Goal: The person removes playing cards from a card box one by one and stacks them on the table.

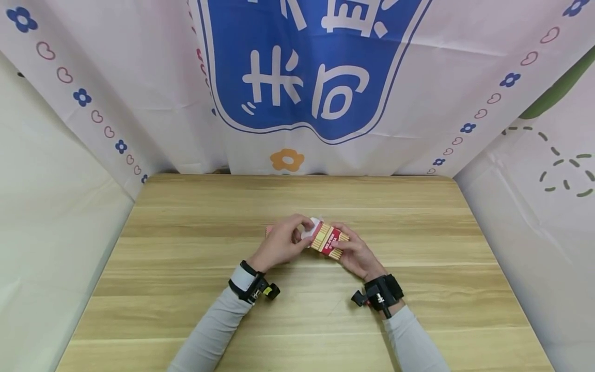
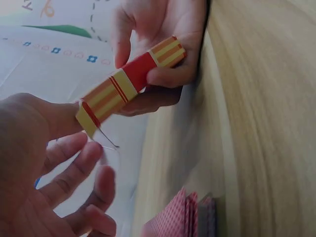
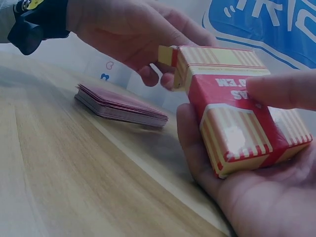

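A small card box (image 1: 329, 241), striped red and yellow, is held tilted above the table between both hands. My right hand (image 1: 360, 257) grips its closed end, the thumb across the red band. At the opposite end the top is open, and a flap (image 3: 168, 56) sticks out there. My left hand (image 1: 280, 242) pinches that end with thumb and index finger, its other fingers loosely bent below. On the table under the left hand lies a deck of playing cards (image 3: 121, 108), squared into a stack with red-patterned backs; the left hand mostly covers it in the head view.
The wood-grain table (image 1: 209, 320) extends around both hands. Behind its far edge hangs a white cloth (image 1: 181, 139) with a blue emblem, and pale sheets (image 1: 42, 217) stand along the sides.
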Motion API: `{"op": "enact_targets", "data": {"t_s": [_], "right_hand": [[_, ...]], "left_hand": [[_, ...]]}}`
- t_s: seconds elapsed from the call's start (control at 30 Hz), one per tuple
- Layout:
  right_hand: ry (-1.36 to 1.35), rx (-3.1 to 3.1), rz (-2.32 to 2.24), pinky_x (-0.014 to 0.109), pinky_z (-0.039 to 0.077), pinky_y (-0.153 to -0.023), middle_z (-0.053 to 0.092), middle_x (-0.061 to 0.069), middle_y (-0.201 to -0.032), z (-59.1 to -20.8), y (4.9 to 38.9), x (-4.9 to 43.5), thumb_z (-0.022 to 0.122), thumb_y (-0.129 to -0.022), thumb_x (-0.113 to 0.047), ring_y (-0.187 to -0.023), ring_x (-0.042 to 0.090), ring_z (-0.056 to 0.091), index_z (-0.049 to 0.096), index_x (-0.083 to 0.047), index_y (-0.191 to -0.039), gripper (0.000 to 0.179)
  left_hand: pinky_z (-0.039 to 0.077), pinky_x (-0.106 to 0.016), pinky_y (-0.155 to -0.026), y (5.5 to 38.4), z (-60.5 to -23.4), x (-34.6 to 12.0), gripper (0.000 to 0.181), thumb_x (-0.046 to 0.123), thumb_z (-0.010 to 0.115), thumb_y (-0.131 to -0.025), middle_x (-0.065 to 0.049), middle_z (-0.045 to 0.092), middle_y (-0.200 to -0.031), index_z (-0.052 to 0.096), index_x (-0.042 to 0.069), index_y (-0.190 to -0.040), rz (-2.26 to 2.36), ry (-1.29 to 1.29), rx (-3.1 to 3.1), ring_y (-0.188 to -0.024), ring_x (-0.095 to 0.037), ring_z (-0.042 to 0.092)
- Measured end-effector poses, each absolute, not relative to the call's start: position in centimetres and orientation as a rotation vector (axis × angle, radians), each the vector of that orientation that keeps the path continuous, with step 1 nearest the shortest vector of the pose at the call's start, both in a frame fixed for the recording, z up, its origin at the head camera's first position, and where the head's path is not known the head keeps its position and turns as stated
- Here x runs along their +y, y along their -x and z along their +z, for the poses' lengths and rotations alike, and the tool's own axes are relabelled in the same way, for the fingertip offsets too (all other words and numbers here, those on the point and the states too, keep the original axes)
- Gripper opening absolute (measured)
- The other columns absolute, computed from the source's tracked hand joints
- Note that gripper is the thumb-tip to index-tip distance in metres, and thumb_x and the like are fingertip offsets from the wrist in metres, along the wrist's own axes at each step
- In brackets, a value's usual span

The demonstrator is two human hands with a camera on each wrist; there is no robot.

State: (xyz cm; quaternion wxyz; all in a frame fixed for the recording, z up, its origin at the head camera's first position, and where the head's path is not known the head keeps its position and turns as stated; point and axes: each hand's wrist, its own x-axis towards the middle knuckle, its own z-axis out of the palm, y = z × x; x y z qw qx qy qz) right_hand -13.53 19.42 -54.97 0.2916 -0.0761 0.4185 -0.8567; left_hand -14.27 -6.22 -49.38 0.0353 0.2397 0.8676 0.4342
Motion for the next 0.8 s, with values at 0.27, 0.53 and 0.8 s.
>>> {"op": "enact_targets", "data": {"t_s": [0.27, 0.53, 0.8], "right_hand": [[0.249, 1.169, -2.258, 0.032, 0.058, -0.096, 0.056, 0.008, -0.135, -55.1, 13.5, 19.3, 0.046, -0.102, 0.012, -0.117, 0.020, 0.064, 0.060, -0.019, -0.133, 0.046], [0.258, 1.129, -2.267, 0.033, 0.058, -0.098, 0.055, 0.007, -0.138, -55.3, 13.5, 19.2, 0.045, -0.104, 0.010, -0.120, 0.020, 0.064, 0.059, -0.020, -0.136, 0.046], [0.197, 1.109, -2.286, 0.036, 0.058, -0.101, 0.050, 0.010, -0.142, -55.2, 13.5, 19.3, 0.043, -0.102, 0.013, -0.123, 0.023, 0.062, 0.060, -0.020, -0.134, 0.049]], "left_hand": [[0.057, -0.026, -0.071, 14.2, -49.6, -5.8, 0.027, 0.014, 0.080, -0.097, -0.002, 0.072, -0.114, 0.070, 0.014, -0.122, 1.396, -0.614, 2.582, -0.083, -0.009, 0.066], [0.061, -0.031, -0.076, 14.2, -49.1, -6.5, 0.024, 0.019, 0.078, -0.099, -0.003, 0.073, -0.117, 0.070, 0.014, -0.121, 1.431, -0.540, 2.545, -0.090, -0.012, 0.071], [0.062, -0.039, -0.090, 14.5, -48.1, -7.6, 0.010, 0.016, 0.075, -0.101, -0.005, 0.075, -0.112, 0.072, 0.013, -0.110, 1.467, -0.495, 2.521, -0.102, -0.020, 0.073]]}}
